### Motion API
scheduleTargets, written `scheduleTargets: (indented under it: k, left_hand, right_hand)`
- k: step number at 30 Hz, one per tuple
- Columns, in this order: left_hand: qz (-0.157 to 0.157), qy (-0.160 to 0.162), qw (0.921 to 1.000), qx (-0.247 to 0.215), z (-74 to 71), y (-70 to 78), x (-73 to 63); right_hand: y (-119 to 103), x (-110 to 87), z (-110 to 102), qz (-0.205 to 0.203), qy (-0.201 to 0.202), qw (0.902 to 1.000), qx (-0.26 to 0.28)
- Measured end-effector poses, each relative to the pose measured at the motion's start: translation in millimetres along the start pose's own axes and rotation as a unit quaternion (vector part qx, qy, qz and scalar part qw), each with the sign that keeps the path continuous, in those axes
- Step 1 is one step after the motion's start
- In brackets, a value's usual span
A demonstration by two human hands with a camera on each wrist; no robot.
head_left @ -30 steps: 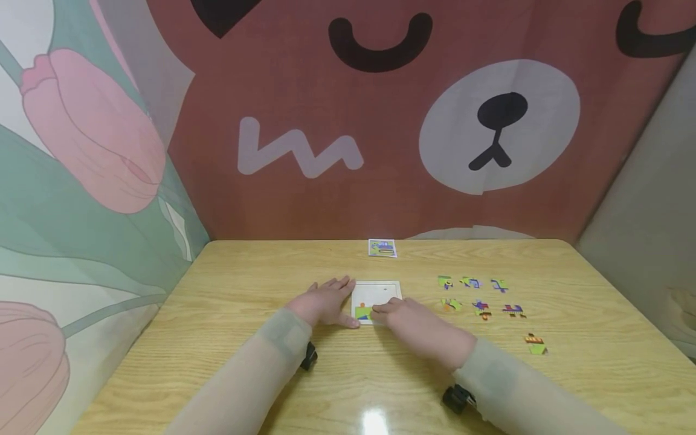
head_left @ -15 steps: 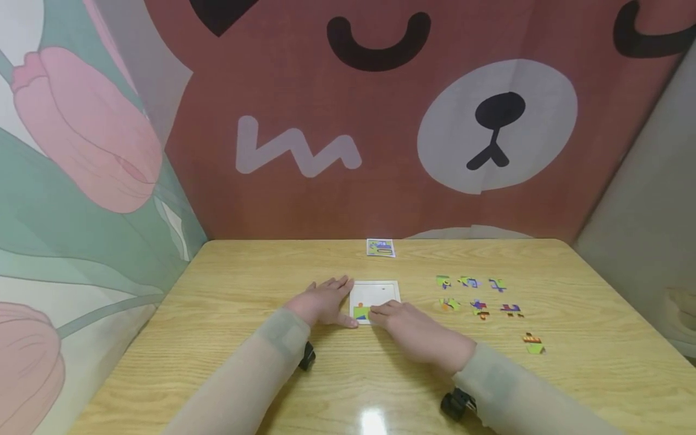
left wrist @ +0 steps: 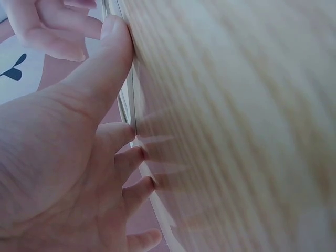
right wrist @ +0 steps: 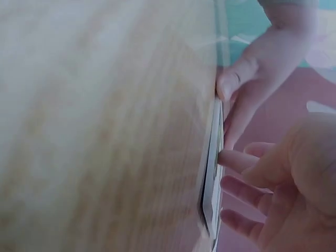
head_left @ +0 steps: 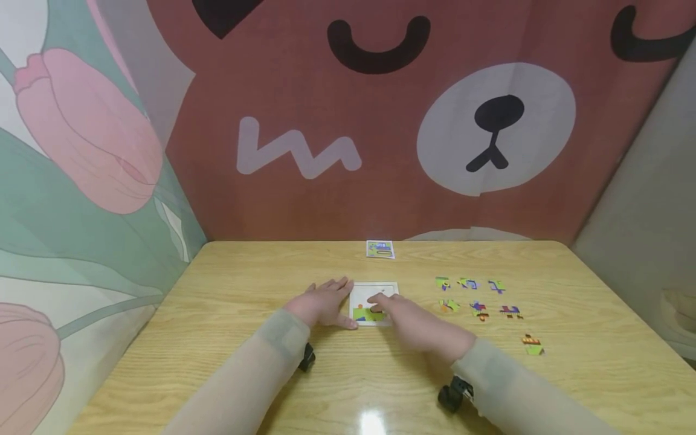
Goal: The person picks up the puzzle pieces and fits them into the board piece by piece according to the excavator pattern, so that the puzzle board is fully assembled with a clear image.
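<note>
A white square puzzle board point(head_left: 374, 293) lies flat at the middle of the table. Green puzzle pieces point(head_left: 368, 315) with a bit of blue and orange fill its near side. My left hand point(head_left: 324, 304) rests at the board's left edge, fingers spread and thumb at the near-left corner; in the left wrist view its thumb point(left wrist: 107, 58) lies along the board's rim. My right hand point(head_left: 410, 319) is over the board's near-right part, fingers loosely bent, nothing seen between them. From the right wrist, a fingertip point(right wrist: 228, 157) appears to touch the board's top.
Several loose puzzle pieces lie in rows to the right, among them a purple-topped piece point(head_left: 511, 312) and a green-and-orange piece point(head_left: 533, 345) nearer me. A small picture card point(head_left: 380, 249) lies at the table's far edge, before a bear-patterned curtain point(head_left: 304, 205).
My right hand has lifted slightly off the near-side pieces and its fingers have loosened, uncovering more green on the board. The left hand has stayed in place.
</note>
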State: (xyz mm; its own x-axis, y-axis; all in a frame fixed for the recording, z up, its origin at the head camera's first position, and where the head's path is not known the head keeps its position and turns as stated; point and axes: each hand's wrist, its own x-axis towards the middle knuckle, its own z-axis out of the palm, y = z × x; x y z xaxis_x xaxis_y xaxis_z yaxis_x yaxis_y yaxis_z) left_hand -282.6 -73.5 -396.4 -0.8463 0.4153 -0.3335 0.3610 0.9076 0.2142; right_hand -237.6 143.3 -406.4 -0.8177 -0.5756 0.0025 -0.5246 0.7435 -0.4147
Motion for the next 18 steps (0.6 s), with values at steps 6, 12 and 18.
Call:
scheduleTargets:
  k: [6, 12, 18]
  left_hand:
    - [0.003, -0.002, 1.0, -0.004, 0.9, 0.8, 0.1]
    - [0.006, 0.001, 0.9999, -0.008, 1.9, 1.5, 0.0]
    - [-0.001, -0.001, 1.0, -0.008, 0.3, 0.2, -2.3]
  right_hand:
    - [8, -2.5, -8, -0.007, 0.009, 0.9976, 0.068]
    - [24, -20.7, -29, 0.0, 0.041, 0.9946, 0.095]
    - [35, -38.6, -40, 0.012, 0.03, 0.9958, 0.086]
